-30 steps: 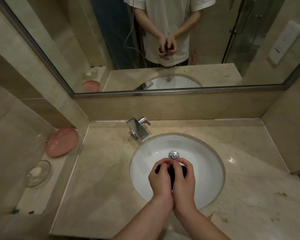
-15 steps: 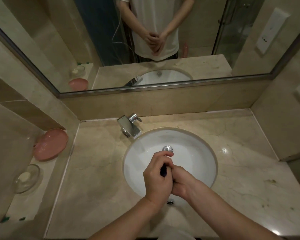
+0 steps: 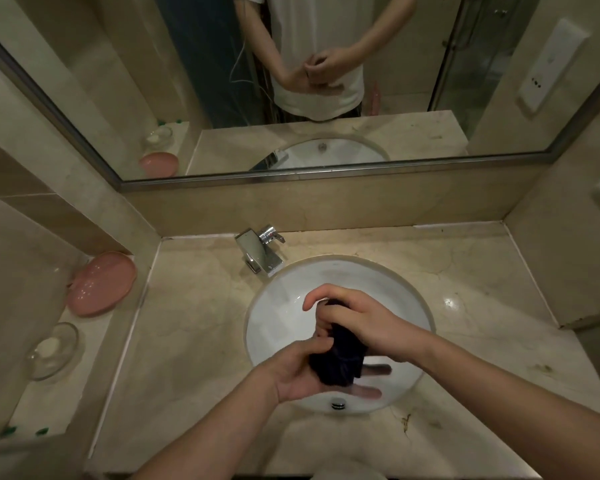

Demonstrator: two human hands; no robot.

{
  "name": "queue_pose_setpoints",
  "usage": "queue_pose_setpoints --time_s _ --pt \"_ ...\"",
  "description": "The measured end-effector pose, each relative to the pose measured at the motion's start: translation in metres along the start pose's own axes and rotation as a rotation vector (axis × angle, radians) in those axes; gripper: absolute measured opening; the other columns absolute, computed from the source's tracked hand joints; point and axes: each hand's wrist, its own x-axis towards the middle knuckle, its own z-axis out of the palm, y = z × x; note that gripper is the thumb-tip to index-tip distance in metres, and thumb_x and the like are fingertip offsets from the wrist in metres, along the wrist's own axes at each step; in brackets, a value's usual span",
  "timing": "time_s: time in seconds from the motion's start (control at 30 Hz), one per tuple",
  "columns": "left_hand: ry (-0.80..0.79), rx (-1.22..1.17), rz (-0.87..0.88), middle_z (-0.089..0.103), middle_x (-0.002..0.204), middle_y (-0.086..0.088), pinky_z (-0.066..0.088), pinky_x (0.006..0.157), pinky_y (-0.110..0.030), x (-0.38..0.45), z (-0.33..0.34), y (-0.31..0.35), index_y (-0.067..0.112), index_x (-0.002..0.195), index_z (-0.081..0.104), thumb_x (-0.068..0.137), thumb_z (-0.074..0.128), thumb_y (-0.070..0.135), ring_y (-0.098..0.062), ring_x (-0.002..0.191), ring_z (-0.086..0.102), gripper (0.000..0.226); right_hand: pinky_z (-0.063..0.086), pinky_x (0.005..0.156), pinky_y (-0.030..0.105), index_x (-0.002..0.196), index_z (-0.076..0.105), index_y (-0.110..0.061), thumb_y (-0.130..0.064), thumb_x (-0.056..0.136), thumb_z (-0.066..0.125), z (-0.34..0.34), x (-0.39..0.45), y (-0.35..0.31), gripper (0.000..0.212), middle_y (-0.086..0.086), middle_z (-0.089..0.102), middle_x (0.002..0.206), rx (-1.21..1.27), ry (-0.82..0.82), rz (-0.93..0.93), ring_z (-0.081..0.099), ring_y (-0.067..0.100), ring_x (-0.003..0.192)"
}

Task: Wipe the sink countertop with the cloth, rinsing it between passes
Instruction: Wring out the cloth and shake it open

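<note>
Dark bunched cloth (image 3: 338, 355): over white oval basin (image 3: 278, 306), lying in left hand (image 3: 302, 372) palm, upper end gripped by right hand (image 3: 357, 320).

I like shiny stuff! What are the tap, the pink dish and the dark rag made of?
The tap looks like polished chromed metal: it mirrors the light. The pink dish seems glossy plastic, though it could be glazed ceramic. The dark rag is soft cloth, bunched and creased between both hands.
</note>
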Motion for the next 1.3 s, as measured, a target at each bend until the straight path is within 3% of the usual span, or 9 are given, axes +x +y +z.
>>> queue_pose_setpoints --time_s 0.1,0.17,0.23,0.43,0.57,0.73,1.0,1.1,1.3 --pt "-0.12 0.038 -0.074 0.065 0.125 -0.011 0.056 0.086 -0.027 0.002 0.014 0.005 0.019 0.13 0.061 0.074 0.08 0.048 -0.022 0.105 0.067 0.067 0.051 0.079 0.029 0.106 0.065 -0.016 -0.006 0.1 0.047 0.003 0.001 -0.006 0.022 0.006 0.058 0.074 0.013 -0.069 -0.006 0.062 0.019 0.078" --pt "0.017 -0.002 -0.191 0.065 0.084 0.003 0.041 0.054 -0.011 0.003 0.015 0.006 0.021 0.098 0.071 0.065 0.087 0.039 -0.005 0.064 0.057 0.04 0.052 0.071 0.029 0.108 0.064 -0.02 -0.007 0.1 0.047 0.0 0.001 -0.004 0.023 0.006 0.06 0.076 -0.094 -0.06 -0.017 0.062 0.017 0.077" --pt "0.193 0.081 -0.253 0.047 0.066 0.005 0.023 0.05 -0.016 0.003 0.014 0.005 0.017 0.082 0.062 0.073 0.077 0.021 -0.005 0.053 0.037 0.018 0.052 0.061 0.03 0.112 0.063 -0.024 -0.009 0.101 0.047 -0.002 0.0 0.006 0.024 0.003 0.061 0.077 -0.132 -0.035 0.005 0.06 0.015 0.074" --pt "0.68 0.499 -0.279 0.042 0.055 0.004 0.024 0.049 -0.021 0.019 0.018 -0.007 0.017 0.069 0.046 0.077 0.061 0.003 -0.01 0.048 0.034 0.022 0.051 0.085 0.03 0.116 0.062 -0.029 -0.01 0.102 0.046 0.006 0.008 0.055 0.028 -0.007 0.059 0.073 -0.029 0.203 0.02 0.063 0.016 0.082" --pt "0.919 0.847 -0.206 0.045 0.056 0.003 0.03 0.046 -0.021 0.032 0.01 -0.014 0.015 0.075 0.051 0.08 0.053 0.014 -0.012 0.052 0.039 0.006 0.051 0.077 0.019 0.114 0.06 -0.037 -0.013 0.102 0.043 0.013 0.021 0.074 0.031 -0.004 0.061 0.076 -0.042 0.395 0.049 0.064 0.011 0.08" --pt "0.971 1.257 -0.205 0.05 0.063 0.004 0.03 0.045 -0.022 0.047 -0.011 -0.02 0.015 0.083 0.052 0.088 0.048 0.01 -0.01 0.054 0.044 0.009 0.046 0.067 0.016 0.115 0.056 -0.029 -0.016 0.103 0.042 0.019 0.045 0.098 0.023 0.01 0.064 0.096 -0.042 0.677 0.1 0.062 0.004 0.072" --pt "1.037 1.512 -0.236 0.052 0.071 0.007 0.046 0.064 -0.029 0.061 -0.032 -0.035 0.022 0.08 0.045 0.09 0.048 0.016 -0.021 0.082 0.065 0.012 0.045 0.063 0.029 0.113 0.051 -0.017 -0.016 0.103 0.036 0.025 0.067 0.113 0.019 0.0 0.062 0.082 -0.04 0.889 0.295 0.062 0.021 0.078" --pt "0.966 1.421 -0.397 0.048 0.067 0.006 0.042 0.057 -0.027 0.062 -0.036 -0.026 0.019 0.078 0.048 0.089 0.052 0.015 -0.019 0.069 0.058 0.011 0.049 0.07 0.032 0.112 0.056 -0.013 -0.016 0.101 0.041 0.02 0.068 0.113 0.018 0.003 0.062 0.082 0.058 0.8 0.361 0.062 0.022 0.077" --pt "0.384 0.396 -0.559 0.032 0.057 0.007 0.014 0.041 -0.016 0.029 -0.024 0.031 0.023 0.072 0.037 0.084 0.061 0.012 -0.004 0.042 0.021 0.028 0.051 0.091 0.034 0.104 0.07 -0.007 -0.035 0.09 0.067 -0.027 0.026 0.09 0.031 0.009 0.061 0.111 0.569 0.184 0.055 0.062 0.018 0.102"
